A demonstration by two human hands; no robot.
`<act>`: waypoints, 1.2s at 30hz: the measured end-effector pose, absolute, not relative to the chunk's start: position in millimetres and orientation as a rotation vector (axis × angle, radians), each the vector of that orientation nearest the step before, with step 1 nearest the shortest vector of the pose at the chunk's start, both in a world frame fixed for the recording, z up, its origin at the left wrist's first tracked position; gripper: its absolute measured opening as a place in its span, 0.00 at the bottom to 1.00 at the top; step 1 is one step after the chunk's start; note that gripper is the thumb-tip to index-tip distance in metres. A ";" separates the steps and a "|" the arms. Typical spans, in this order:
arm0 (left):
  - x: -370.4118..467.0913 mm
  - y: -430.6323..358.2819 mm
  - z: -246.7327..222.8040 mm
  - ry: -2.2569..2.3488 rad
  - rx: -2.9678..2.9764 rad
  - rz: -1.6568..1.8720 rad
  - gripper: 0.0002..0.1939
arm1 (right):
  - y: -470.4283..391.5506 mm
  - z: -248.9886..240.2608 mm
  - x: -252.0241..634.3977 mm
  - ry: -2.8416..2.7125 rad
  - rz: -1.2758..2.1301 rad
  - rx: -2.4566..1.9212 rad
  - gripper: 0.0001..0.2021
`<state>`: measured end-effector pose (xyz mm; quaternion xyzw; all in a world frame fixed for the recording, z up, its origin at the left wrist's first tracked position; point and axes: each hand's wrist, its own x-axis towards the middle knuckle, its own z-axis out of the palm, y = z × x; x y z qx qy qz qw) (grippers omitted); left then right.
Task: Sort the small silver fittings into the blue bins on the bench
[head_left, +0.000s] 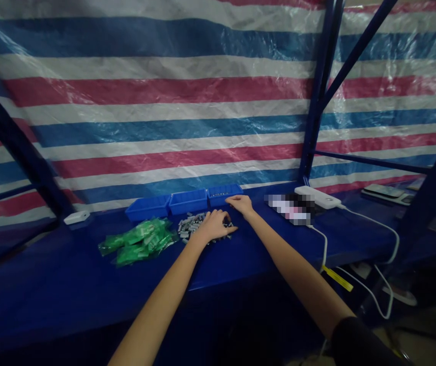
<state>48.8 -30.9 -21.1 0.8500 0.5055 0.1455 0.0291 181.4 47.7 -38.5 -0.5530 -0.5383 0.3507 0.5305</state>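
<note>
My left hand [216, 226] rests over a pile of small grey metal parts [187, 226], its thumb and fingers apart, with nothing visible held between them. My right hand [241, 204] is at the front of the right blue bin [236, 190], fingers pinched together; what they hold, if anything, is too small to make out. Small pieces lie in that bin. Beside it stand a middle blue bin [188, 202] and a left blue bin [149, 208]. Green parts in clear plastic bags [143, 241] lie left of the metal pile.
The blue table [68, 284] has metal posts [314, 117] at its sides and a striped sheet behind. A blurred-out object [292, 207], a white power strip [319, 197] and white cables lie to the right. A small white device [77, 217] sits at the left.
</note>
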 end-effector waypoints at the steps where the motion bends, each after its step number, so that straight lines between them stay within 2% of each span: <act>1: 49.9 -30.5 -21.4 1.559 2.630 0.431 0.19 | 48.2 -38.6 181.7 -1.286 0.824 -1.332 0.08; 5: 55.0 -29.8 -21.7 1.573 2.649 0.430 0.14 | 48.9 -38.5 180.4 -1.305 0.824 -1.296 0.07; 12: 57.7 -30.2 -22.4 1.634 2.634 0.502 0.11 | 52.6 -41.5 176.5 -1.378 0.880 -1.121 0.07; 29: 58.1 -30.7 -24.9 1.796 2.536 0.496 0.11 | 49.5 -40.7 175.0 -1.490 0.695 -1.047 0.07; 36: 59.3 -29.4 -25.6 1.739 2.536 0.537 0.10 | 55.1 -39.1 171.8 -1.423 0.798 -0.769 0.18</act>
